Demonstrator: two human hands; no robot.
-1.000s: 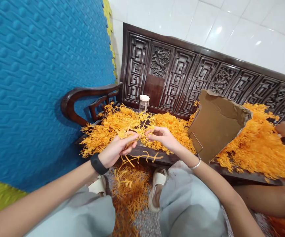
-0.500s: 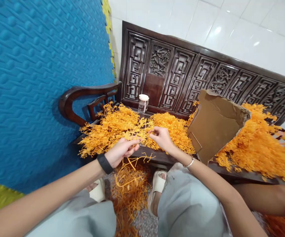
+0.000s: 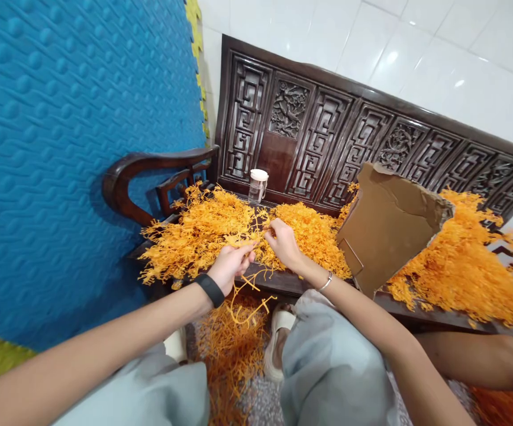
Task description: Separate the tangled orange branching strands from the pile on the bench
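Observation:
My left hand, with a black band on its wrist, pinches an orange branching strand, part of which dangles below the fingers over the bench's front edge. Close on its right is my right hand, fingers pinched at the upper part of the strand pieces; a thin bracelet is on that wrist. Behind my left hand spreads a heap of orange strands. A second orange heap lies behind and right of my right hand.
A clear bottle with a white lid stands against the carved bench back. Brown cardboard leans before another orange pile. Orange strands cover floor between my feet. A person's limb shows at lower right.
My left hand has shifted slightly right and my right hand slightly left and up, bringing them nearer together. The dangling strand has swung right. The other person's hand at the right edge has left view.

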